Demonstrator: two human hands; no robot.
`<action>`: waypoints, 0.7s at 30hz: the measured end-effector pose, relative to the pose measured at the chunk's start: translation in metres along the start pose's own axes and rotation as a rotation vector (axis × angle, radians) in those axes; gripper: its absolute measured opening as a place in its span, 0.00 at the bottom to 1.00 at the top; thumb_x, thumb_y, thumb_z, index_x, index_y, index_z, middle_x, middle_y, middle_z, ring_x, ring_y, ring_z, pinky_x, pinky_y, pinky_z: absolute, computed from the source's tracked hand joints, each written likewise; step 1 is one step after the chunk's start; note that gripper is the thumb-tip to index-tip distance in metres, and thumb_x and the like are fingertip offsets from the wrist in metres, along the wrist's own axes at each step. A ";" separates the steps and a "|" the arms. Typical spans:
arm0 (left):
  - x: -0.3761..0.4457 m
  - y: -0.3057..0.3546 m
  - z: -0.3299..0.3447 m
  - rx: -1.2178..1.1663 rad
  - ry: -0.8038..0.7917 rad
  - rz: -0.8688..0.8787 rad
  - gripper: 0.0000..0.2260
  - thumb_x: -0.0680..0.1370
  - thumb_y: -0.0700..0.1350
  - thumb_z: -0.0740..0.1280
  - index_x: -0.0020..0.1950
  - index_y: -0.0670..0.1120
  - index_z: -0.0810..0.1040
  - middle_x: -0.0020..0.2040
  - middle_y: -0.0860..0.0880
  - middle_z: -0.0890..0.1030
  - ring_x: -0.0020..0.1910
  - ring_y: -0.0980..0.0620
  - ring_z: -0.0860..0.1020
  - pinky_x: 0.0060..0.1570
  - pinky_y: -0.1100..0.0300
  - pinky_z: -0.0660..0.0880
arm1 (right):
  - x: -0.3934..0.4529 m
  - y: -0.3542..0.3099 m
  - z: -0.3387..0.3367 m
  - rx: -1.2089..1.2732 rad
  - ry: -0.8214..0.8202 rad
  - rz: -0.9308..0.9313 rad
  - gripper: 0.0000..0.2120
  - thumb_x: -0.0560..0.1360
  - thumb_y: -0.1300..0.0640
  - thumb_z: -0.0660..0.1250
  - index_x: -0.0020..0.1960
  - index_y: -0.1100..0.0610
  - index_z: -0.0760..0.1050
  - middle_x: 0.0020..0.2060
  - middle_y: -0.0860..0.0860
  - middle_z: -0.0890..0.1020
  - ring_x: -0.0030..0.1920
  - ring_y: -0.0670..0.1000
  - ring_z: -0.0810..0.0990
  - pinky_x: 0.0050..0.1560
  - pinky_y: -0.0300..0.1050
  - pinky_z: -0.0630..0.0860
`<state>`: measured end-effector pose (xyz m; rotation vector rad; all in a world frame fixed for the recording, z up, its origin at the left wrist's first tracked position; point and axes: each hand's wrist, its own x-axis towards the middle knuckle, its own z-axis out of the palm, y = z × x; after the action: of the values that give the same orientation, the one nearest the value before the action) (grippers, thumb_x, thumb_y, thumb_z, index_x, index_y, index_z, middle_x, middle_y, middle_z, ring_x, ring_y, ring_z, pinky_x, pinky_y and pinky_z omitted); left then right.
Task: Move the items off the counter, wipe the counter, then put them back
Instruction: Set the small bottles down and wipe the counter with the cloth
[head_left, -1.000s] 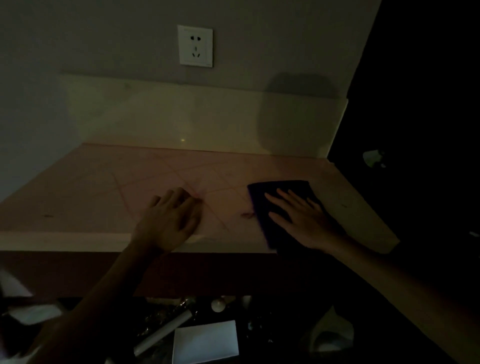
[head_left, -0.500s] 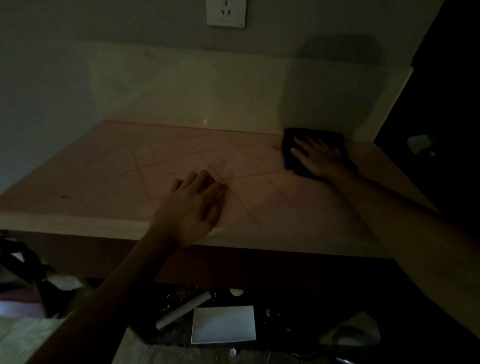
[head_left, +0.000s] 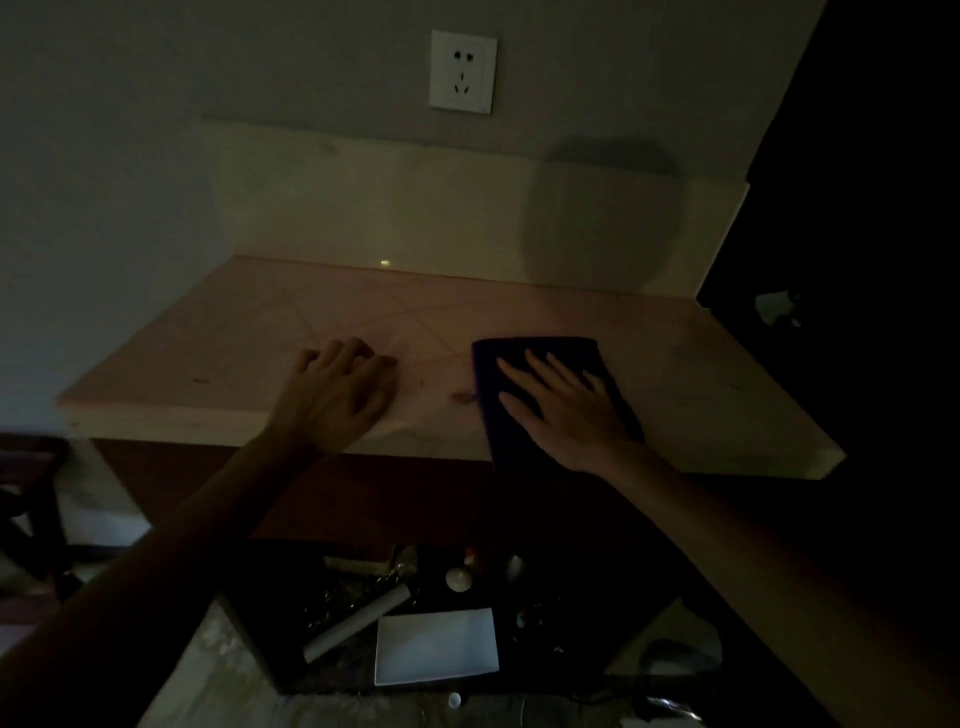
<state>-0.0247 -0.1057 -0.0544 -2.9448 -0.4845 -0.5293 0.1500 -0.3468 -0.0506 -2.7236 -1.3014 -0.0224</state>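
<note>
The room is dim. A pale pinkish counter runs across the middle of the head view, with a light backsplash behind it. A dark cloth lies flat on the counter near its front edge, right of centre. My right hand presses on the cloth with straight, spread fingers. My left hand rests palm down on the bare counter at the front edge, fingers slightly bent, holding nothing.
Below the counter a dark box on the floor holds a white rectangular dish, a pale roll and several small items. A white wall socket sits above the backsplash. Darkness fills the right side.
My right hand has pulled the cloth from the back right of the counter toward the front edge. My left hand has stayed at the front edge.
</note>
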 end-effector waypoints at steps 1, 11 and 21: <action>0.001 -0.009 0.000 0.001 -0.024 -0.005 0.24 0.78 0.61 0.49 0.66 0.53 0.75 0.59 0.48 0.76 0.54 0.43 0.76 0.51 0.50 0.69 | 0.015 0.001 0.000 -0.013 -0.019 -0.011 0.28 0.75 0.30 0.36 0.74 0.31 0.43 0.79 0.42 0.48 0.78 0.48 0.46 0.75 0.58 0.47; 0.010 -0.025 0.006 -0.020 -0.046 0.066 0.22 0.80 0.58 0.47 0.68 0.54 0.71 0.61 0.50 0.73 0.55 0.47 0.74 0.52 0.51 0.69 | 0.214 0.001 0.005 -0.007 -0.045 0.051 0.27 0.78 0.34 0.42 0.76 0.35 0.47 0.79 0.46 0.50 0.78 0.51 0.49 0.74 0.59 0.47; 0.007 -0.024 0.006 -0.087 -0.035 0.028 0.23 0.79 0.60 0.46 0.66 0.53 0.71 0.60 0.49 0.72 0.56 0.47 0.73 0.55 0.49 0.69 | 0.078 -0.055 0.006 -0.007 -0.048 -0.095 0.24 0.80 0.36 0.40 0.76 0.34 0.44 0.79 0.44 0.48 0.79 0.49 0.47 0.76 0.57 0.46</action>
<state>-0.0247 -0.0798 -0.0564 -3.0432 -0.4339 -0.5094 0.1557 -0.2515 -0.0451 -2.6811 -1.4459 0.0307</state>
